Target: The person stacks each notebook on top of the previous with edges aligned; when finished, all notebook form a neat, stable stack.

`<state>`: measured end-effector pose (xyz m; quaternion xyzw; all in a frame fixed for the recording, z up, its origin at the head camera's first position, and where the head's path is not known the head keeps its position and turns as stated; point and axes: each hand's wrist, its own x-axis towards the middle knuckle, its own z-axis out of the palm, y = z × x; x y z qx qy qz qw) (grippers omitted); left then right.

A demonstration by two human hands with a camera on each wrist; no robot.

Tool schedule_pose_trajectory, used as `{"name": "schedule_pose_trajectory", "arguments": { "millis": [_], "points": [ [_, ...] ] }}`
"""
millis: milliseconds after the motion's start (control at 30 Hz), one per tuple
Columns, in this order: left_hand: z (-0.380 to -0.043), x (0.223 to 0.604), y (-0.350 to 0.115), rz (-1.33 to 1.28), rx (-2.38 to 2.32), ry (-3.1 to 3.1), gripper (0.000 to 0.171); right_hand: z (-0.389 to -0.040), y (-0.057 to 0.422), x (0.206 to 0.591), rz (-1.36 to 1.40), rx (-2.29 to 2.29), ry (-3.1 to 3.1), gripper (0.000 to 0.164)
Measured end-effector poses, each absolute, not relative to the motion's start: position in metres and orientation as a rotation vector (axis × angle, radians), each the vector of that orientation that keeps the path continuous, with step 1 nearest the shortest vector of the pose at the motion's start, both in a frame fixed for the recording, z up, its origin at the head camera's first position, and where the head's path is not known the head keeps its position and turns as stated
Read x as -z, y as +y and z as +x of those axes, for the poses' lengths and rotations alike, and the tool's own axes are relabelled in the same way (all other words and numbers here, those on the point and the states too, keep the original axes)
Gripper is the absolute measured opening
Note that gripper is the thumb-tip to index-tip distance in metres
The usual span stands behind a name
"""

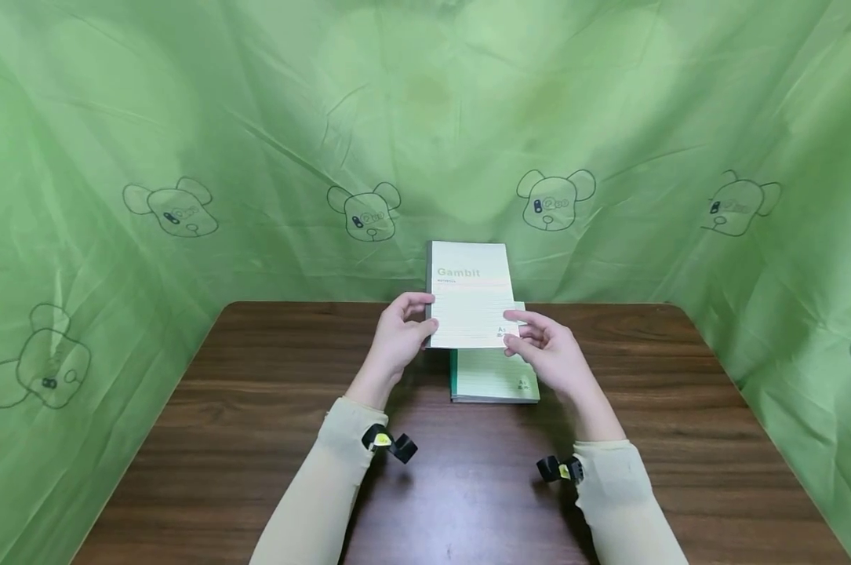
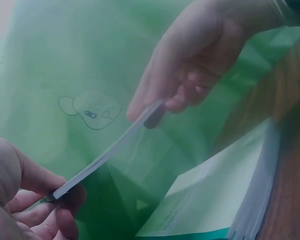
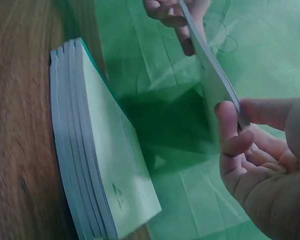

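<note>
A thin notebook (image 1: 470, 302) with a pale lined cover, "Gambit" lettering and a dark grey spine is held up in the air by both hands. The left hand (image 1: 398, 333) pinches its spine side near the lower corner, thumb on the cover. On the opposite edge, the right hand (image 1: 548, 345) pinches the lower right corner between thumb and fingers. Below it, a stack of notebooks (image 1: 496, 377) lies on the table, the top one pale green with a green spine. In the right wrist view several layers show in that stack (image 3: 85, 145). The raised notebook hides its far part.
The dark wooden table (image 1: 256, 439) ends at a back edge just beyond the stack. A green cloth (image 1: 453, 118) with printed bear heads hangs behind and at both sides. Each wrist wears a black strap with a small camera (image 1: 390, 443).
</note>
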<state>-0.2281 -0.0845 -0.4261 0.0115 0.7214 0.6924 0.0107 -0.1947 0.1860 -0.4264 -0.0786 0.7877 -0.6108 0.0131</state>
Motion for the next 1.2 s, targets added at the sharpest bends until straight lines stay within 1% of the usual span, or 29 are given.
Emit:
{"name": "schedule_pose_trajectory", "arguments": {
  "millis": [200,500,733,1000,1200],
  "points": [
    [-0.224,0.436,-0.075,0.06,-2.125,2.276,0.038,-0.192,0.197,0.427,-0.266,1.817,2.498,0.046],
    [-0.222,0.45,-0.058,0.072,-2.062,2.293,0.035,-0.189,0.213,0.431,-0.231,1.691,2.523,0.039],
    [-0.222,0.455,-0.051,0.078,-2.049,2.252,0.037,-0.192,0.233,0.435,-0.234,1.693,2.402,0.043],
    [-0.219,0.461,-0.046,0.132,-1.927,2.274,0.038,-0.193,0.25,0.442,-0.224,1.559,2.3,0.048],
    [-0.22,0.47,-0.047,0.19,-1.76,2.343,0.039,-0.192,0.253,0.449,-0.236,1.493,2.291,0.046]
  ]
}}
